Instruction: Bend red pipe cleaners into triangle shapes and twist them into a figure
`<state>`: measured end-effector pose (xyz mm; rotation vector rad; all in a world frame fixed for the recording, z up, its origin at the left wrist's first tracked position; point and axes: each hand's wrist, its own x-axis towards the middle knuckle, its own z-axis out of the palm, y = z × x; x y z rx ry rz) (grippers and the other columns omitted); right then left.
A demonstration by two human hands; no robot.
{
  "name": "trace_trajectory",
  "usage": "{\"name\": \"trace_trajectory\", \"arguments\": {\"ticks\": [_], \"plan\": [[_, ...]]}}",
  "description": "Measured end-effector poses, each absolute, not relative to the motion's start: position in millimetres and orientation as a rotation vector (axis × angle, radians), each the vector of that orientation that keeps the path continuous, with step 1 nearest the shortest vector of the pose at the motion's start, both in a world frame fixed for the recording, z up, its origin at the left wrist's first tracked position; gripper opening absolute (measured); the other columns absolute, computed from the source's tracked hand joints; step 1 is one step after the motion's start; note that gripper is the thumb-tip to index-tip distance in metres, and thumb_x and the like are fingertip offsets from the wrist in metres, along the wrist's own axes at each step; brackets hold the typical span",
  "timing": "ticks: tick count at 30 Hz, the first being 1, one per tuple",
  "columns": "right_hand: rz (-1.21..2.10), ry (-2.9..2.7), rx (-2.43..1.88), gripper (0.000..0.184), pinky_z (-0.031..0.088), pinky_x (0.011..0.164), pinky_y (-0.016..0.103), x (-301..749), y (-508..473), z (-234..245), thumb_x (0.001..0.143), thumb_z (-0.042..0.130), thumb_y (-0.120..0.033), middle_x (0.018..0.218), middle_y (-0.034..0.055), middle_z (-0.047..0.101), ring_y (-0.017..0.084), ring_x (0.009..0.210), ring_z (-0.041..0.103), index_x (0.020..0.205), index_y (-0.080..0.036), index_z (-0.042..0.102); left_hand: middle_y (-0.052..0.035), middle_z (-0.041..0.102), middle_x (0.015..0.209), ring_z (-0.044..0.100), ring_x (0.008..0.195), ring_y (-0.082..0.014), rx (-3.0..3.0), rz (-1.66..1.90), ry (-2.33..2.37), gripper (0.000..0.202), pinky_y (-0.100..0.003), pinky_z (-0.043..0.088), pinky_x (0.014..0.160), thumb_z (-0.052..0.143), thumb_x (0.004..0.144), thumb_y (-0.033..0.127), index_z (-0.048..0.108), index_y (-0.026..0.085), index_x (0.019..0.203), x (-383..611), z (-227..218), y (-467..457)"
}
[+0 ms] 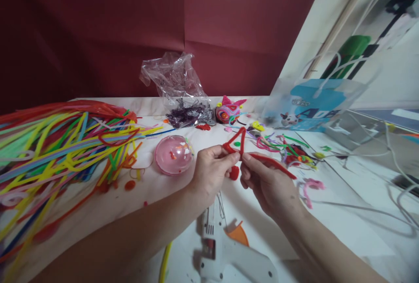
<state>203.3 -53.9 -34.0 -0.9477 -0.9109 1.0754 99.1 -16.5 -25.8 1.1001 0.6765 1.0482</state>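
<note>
On my feed the left hand [212, 167] is pinched narrow, thumb against fingers, on the lower left part of a red pipe cleaner [242, 141] just right of the frame's centre. The right hand [266, 182] pinches it too, its thumb tip just beside the left one. I read the bent part as a small triangle, its point up and away from me; from there a red length runs rightward and slightly down, behind the right hand's fingers, its end showing past the knuckles. So the loop lies nearer the left hand, the long tail with the right, and the two grips meet at the triangle's lower corner.

Just under the fingertips I make out a red piece [233, 173], too covered to name. Below, at bottom centre, lies a white glue gun [229, 259], nozzle toward the hands, an orange piece [239, 234] beside it. Left of the hands sits a clear pink plastic bowl [168, 160] with bright scraps; farther out, a heap of coloured pipe cleaners [78, 139] fills the left side. Beyond the loop, near upper centre, I have a decorated ball [227, 113] with pink points and a crumpled clear bag [176, 77].
</note>
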Motion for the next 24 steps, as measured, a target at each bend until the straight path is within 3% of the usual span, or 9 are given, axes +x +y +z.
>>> {"name": "trace_trajectory", "arguments": {"ticks": [7, 16, 24], "plan": [[0.894, -0.985, -1.034, 0.02, 0.029, 0.038, 0.021, 208.6, -51.7, -42.0, 0.074, 0.064, -0.027, 0.042, -0.0043, 0.048, 0.007, 0.039, 0.04, 0.059, -0.015, 0.059, 0.0046, 0.047, 0.042, 0.042, 0.039, -0.0042, 1.115, 1.07, 0.747, 0.012, -0.017, 0.031, 0.042, 0.061, 0.064, 0.015, 0.056, 0.012, 0.054, 97.2, -23.0, -12.1], [0.901, -1.059, -1.03, 0.019, 0.029, 0.04, 0.021, 209.4, -50.8, -44.6, 0.076, 0.062, -0.029, 0.044, -0.0039, 0.049, 0.007, 0.041, 0.039, 0.065, -0.015, 0.064, 0.0012, 0.051, 0.044, 0.045, 0.038, -0.0059, 1.089, 1.032, 0.764, 0.019, -0.02, 0.033, 0.041, 0.058, 0.069, 0.016, 0.054, 0.011, 0.051, 98.5, -25.0, -13.9], [0.895, -1.039, -1.212, 0.022, 0.035, 0.04, 0.02, 226.7, -44.7, -34.8, 0.066, 0.068, -0.036, 0.05, -0.0023, 0.053, 0.008, 0.041, 0.045, 0.067, -0.015, 0.061, 0.0028, 0.048, 0.049, 0.038, 0.037, -0.0043, 1.264, 0.788, 0.827, 0.017, -0.019, 0.026, 0.038, 0.05, 0.071, 0.017, 0.049, 0.014, 0.054, 85.1, -12.5, 1.4]]}}
